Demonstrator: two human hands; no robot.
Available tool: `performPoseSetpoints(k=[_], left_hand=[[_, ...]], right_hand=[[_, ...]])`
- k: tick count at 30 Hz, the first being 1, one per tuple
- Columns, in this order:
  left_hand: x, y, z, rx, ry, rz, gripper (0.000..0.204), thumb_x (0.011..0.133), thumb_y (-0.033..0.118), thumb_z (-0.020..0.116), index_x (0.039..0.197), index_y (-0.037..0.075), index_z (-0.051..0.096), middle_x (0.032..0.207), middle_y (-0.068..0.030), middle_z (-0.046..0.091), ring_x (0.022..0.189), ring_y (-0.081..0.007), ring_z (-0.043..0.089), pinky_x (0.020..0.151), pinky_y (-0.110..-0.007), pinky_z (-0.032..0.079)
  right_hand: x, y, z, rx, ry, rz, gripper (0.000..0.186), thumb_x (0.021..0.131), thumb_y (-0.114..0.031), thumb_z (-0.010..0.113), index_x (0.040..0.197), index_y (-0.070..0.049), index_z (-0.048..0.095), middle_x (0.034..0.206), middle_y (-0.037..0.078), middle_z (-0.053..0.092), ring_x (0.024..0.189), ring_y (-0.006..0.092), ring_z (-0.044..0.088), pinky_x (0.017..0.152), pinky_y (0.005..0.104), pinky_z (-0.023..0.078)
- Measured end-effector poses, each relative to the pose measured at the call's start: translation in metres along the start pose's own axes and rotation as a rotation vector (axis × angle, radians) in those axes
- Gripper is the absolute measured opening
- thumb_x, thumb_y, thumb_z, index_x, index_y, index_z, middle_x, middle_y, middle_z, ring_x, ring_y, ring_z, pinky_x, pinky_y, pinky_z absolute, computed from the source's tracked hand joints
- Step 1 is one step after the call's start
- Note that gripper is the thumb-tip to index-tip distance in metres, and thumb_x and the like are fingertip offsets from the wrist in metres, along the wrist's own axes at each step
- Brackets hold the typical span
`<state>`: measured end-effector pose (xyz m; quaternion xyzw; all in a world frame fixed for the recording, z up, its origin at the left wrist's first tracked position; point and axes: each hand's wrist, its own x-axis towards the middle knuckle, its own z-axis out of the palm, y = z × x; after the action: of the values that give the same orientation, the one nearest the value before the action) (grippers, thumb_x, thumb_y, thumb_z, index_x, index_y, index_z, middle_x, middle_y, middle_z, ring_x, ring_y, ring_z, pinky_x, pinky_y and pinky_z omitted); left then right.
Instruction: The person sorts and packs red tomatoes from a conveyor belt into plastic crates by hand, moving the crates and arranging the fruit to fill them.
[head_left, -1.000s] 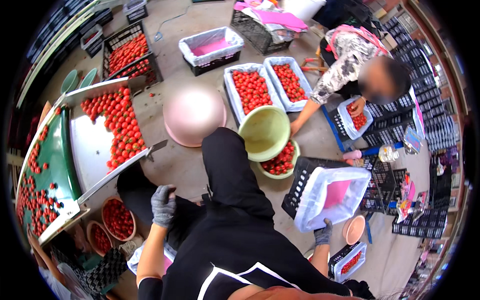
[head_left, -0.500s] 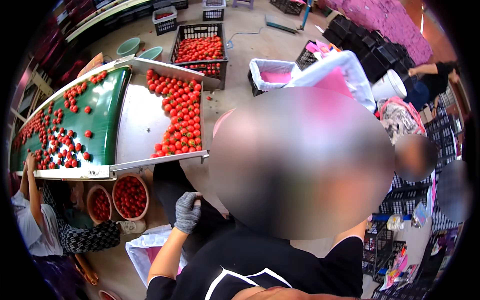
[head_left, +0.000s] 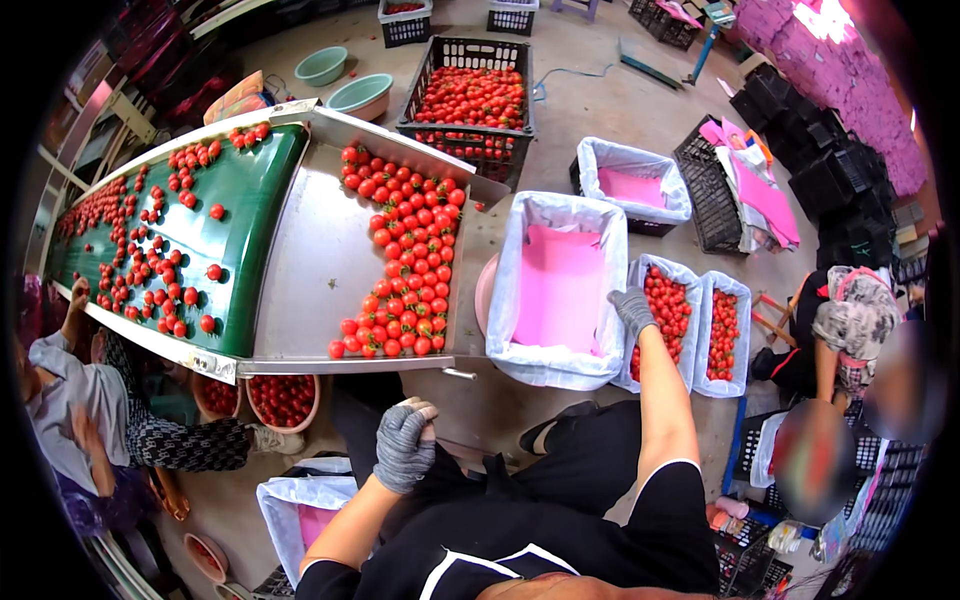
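My right hand (head_left: 631, 312), in a grey glove, grips the right rim of a white-lined crate (head_left: 556, 284) with a pink sheet inside, just right of a steel tray (head_left: 303, 250) whose right side is heaped with red cherry tomatoes (head_left: 400, 320). In front of my torso, below that tray, my gloved left hand (head_left: 404, 447) is curled closed; whatever it may hold is hidden. Beside the raised crate stand two lined crates of tomatoes (head_left: 666, 310), (head_left: 722, 335). A green belt (head_left: 230, 290) with scattered tomatoes adjoins the steel tray.
One worker (head_left: 65, 375) sits by the belt, near tomato buckets (head_left: 283, 402); another (head_left: 855, 320) bends at the right among black crates. A tomato crate (head_left: 470, 97), green basins (head_left: 358, 94) and a pink-lined crate (head_left: 630, 186) stand behind. Another lined crate (head_left: 280, 510) is at my lower left.
My right hand has swung the empty lined crate from low on my right up and forward to beside the steel tray. The view has turned. My left hand stays curled near my body.
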<state>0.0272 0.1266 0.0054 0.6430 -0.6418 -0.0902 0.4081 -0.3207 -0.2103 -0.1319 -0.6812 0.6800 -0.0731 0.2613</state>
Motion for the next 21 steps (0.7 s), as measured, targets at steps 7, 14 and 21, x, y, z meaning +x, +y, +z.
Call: performPoseSetpoints(k=[7, 14, 21], left_hand=[[0.050, 0.014, 0.041, 0.088, -0.183, 0.028, 0.048, 0.072, 0.017, 0.061, 0.115, 0.001, 0.047, 0.114, -0.0176, 0.048, 0.107, -0.0355, 0.047, 0.095, -0.043, 0.037], [0.062, 0.015, 0.073, 0.093, -0.235, 0.065, 0.039, 0.071, 0.015, 0.061, 0.106, 0.003, 0.050, 0.096, -0.0154, 0.052, 0.091, -0.0329, 0.051, 0.084, -0.042, 0.040], [0.058, 0.023, 0.119, 0.315, -0.433, 0.178, 0.035, 0.070, 0.023, 0.059, 0.100, 0.006, 0.053, 0.091, -0.0098, 0.054, 0.085, -0.0266, 0.051, 0.074, -0.041, 0.040]], right_hand=[[0.014, -0.007, 0.052, 0.009, 0.033, 0.003, 0.053, 0.074, -0.038, 0.057, 0.103, 0.007, 0.057, 0.097, 0.031, 0.058, 0.097, 0.0415, 0.055, 0.085, 0.0423, 0.043], [0.005, -0.032, 0.033, -0.009, 0.031, 0.054, 0.048, 0.075, -0.036, 0.055, 0.106, 0.002, 0.057, 0.101, 0.030, 0.057, 0.099, 0.0412, 0.054, 0.088, 0.0428, 0.042], [-0.011, -0.044, 0.034, -0.088, 0.053, 0.140, 0.046, 0.077, -0.036, 0.054, 0.104, 0.001, 0.057, 0.101, 0.028, 0.058, 0.098, 0.0400, 0.055, 0.087, 0.0433, 0.043]])
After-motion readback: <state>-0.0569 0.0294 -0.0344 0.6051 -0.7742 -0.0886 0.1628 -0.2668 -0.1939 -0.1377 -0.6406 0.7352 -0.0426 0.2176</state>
